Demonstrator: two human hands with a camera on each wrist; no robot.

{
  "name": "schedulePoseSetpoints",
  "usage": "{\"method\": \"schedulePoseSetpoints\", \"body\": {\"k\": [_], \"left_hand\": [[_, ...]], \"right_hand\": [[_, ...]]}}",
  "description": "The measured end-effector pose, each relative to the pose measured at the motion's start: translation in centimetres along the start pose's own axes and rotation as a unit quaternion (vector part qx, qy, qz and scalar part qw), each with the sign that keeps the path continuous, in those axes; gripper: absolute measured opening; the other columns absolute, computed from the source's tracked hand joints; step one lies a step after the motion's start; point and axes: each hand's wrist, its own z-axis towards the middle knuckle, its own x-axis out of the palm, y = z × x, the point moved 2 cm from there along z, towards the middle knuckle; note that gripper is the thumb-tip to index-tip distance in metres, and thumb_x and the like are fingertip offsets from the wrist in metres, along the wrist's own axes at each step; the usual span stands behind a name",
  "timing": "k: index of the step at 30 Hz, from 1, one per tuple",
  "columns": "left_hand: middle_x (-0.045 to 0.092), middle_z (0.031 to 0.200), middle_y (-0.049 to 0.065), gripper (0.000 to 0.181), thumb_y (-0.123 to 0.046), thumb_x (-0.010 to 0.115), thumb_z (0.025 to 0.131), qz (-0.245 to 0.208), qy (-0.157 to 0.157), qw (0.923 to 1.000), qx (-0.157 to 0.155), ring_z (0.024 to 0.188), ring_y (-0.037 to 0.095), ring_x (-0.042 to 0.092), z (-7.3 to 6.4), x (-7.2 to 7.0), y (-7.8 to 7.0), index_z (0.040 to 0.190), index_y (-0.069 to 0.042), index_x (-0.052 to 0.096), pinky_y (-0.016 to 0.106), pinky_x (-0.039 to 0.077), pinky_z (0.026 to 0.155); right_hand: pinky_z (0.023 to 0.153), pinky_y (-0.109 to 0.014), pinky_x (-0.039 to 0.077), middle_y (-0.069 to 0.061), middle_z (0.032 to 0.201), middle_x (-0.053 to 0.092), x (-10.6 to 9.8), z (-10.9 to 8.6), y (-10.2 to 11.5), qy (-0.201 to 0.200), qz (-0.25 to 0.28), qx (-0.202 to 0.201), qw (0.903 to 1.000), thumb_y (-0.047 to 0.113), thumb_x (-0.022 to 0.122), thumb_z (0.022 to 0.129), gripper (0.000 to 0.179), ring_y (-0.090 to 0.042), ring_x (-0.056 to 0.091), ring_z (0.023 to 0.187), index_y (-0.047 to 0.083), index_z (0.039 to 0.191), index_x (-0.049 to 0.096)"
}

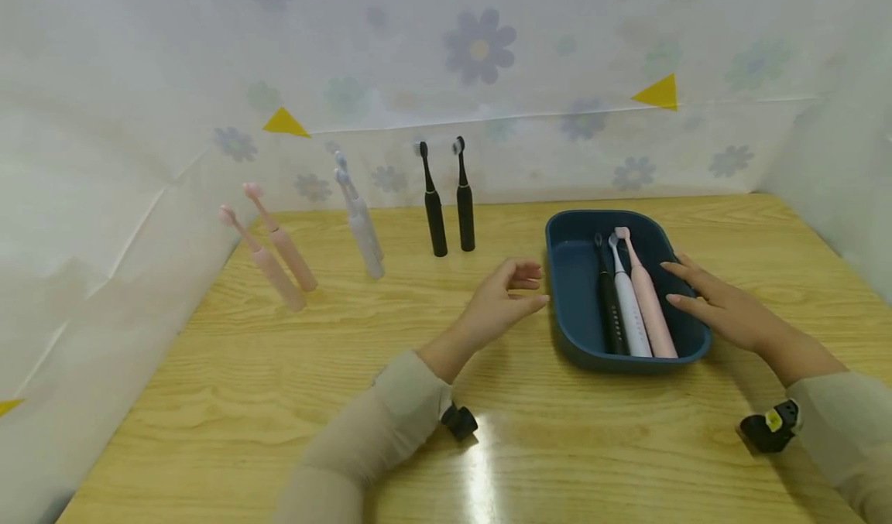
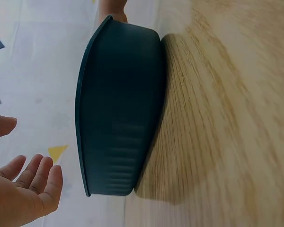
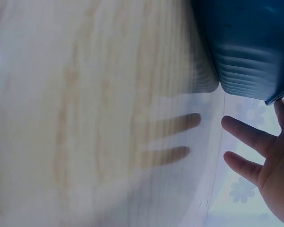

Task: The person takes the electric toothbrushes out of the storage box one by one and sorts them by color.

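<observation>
A dark blue bin point(image 1: 574, 292) stands on the table. Inside it lie a black electric toothbrush point(image 1: 611, 311), a white one point(image 1: 630, 311) and a pink one point(image 1: 653, 311), side by side with heads toward the back. My left hand point(image 1: 505, 296) is beside the bin's left wall, its fingers loosely bent and nothing in them; the left wrist view shows a gap between these fingers point(image 2: 52, 187) and the wall. At the right rim is my right hand point(image 1: 732, 311), fingertips over the edge. The right wrist view shows its fingers point(image 3: 248, 135) spread, some below the rim.
Upright on the table stand two pink toothbrushes point(image 1: 279, 265) at the left, two pale ones point(image 1: 364, 234) beside them and two black ones point(image 1: 433, 218) toward the back middle. A flower-printed cloth point(image 1: 418, 59) hangs behind the table point(image 1: 557, 446).
</observation>
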Motion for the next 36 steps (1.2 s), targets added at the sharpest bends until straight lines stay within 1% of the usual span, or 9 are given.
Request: {"method": "schedulePoseSetpoints", "body": {"k": [4,7,12,18,22,25,31,33,36], "left_hand": [[0.051,0.114,0.005,0.042,-0.012,0.062,0.080,0.003,0.014,0.9999,0.002,0.102,0.016,0.049,0.4,0.8,-0.2,0.118,-0.008,0.046,0.021,0.043,0.077],[0.051,0.113,0.003,0.042,-0.012,0.062,0.080,0.002,0.026,0.9996,0.007,0.103,0.018,0.049,0.7,1.4,-0.5,0.119,-0.007,0.045,0.020,0.042,0.077],[0.052,0.111,0.001,0.041,-0.012,0.062,0.080,0.012,0.050,0.9987,0.007,0.099,0.012,0.049,1.4,2.4,-0.8,0.117,-0.007,0.046,0.019,0.042,0.077],[0.053,0.108,0.000,0.039,-0.015,0.063,0.080,0.032,0.068,0.9971,-0.007,0.094,0.006,0.050,2.4,4.0,-1.1,0.115,-0.008,0.047,0.018,0.043,0.074],[0.052,0.106,-0.001,0.040,-0.015,0.063,0.079,0.050,0.089,0.9945,-0.022,0.094,0.006,0.049,3.1,5.0,-1.2,0.115,-0.008,0.047,0.017,0.042,0.073],[0.051,0.103,-0.005,0.041,-0.016,0.063,0.079,0.066,0.100,0.9924,-0.029,0.095,0.006,0.049,3.6,5.7,-1.3,0.115,-0.008,0.047,0.016,0.041,0.073],[0.051,0.104,-0.005,0.041,-0.015,0.064,0.079,0.096,0.092,0.9903,-0.041,0.093,0.006,0.050,4.4,6.6,-1.0,0.116,-0.010,0.047,0.016,0.041,0.073],[0.050,0.107,-0.005,0.043,-0.017,0.064,0.079,0.118,0.095,0.9874,-0.048,0.095,0.005,0.049,4.8,6.9,-0.9,0.118,-0.011,0.046,0.015,0.041,0.073],[0.048,0.112,-0.005,0.048,-0.021,0.063,0.079,0.169,0.104,0.9785,-0.054,0.098,0.006,0.048,5.4,7.5,-0.6,0.122,-0.014,0.043,0.016,0.041,0.074]], "right_hand": [[0.081,-0.065,0.019,-0.007,0.143,-0.006,0.0,0.0,0.0,0.005,0.000,-0.003,1.0000,0.031,0.040,0.092,0.058,-0.051,0.017,0.117,0.014,0.140,0.011],[0.080,-0.065,0.020,-0.010,0.143,-0.007,-0.1,0.0,0.0,0.008,-0.005,-0.009,0.9999,0.030,0.039,0.092,0.059,-0.052,0.018,0.116,0.013,0.140,0.010],[0.080,-0.065,0.020,-0.012,0.142,-0.008,0.0,0.2,-0.1,0.010,0.001,-0.013,0.9999,0.029,0.039,0.092,0.058,-0.051,0.014,0.118,0.012,0.140,0.010],[0.080,-0.066,0.018,-0.013,0.142,-0.009,0.1,0.2,-0.2,0.012,0.008,-0.010,0.9998,0.029,0.039,0.093,0.058,-0.051,0.012,0.118,0.011,0.140,0.009],[0.080,-0.066,0.019,-0.014,0.142,-0.009,0.1,0.2,-0.2,0.013,0.010,-0.007,0.9998,0.029,0.039,0.093,0.058,-0.051,0.012,0.118,0.011,0.140,0.009],[0.080,-0.066,0.019,-0.014,0.142,-0.009,0.1,0.2,-0.3,0.013,0.012,-0.007,0.9998,0.029,0.038,0.093,0.058,-0.051,0.012,0.118,0.011,0.140,0.010],[0.079,-0.065,0.020,-0.015,0.142,-0.008,0.1,0.2,-0.3,0.012,0.007,-0.007,0.9999,0.029,0.038,0.093,0.057,-0.051,0.013,0.118,0.011,0.139,0.010],[0.079,-0.065,0.020,-0.016,0.142,-0.008,0.1,0.2,-0.2,0.011,0.007,-0.008,0.9999,0.029,0.038,0.093,0.057,-0.051,0.013,0.118,0.011,0.139,0.010],[0.079,-0.065,0.020,-0.016,0.141,-0.008,0.0,0.2,-0.2,0.010,0.011,-0.015,0.9998,0.028,0.038,0.093,0.057,-0.051,0.012,0.118,0.011,0.139,0.010]]}}
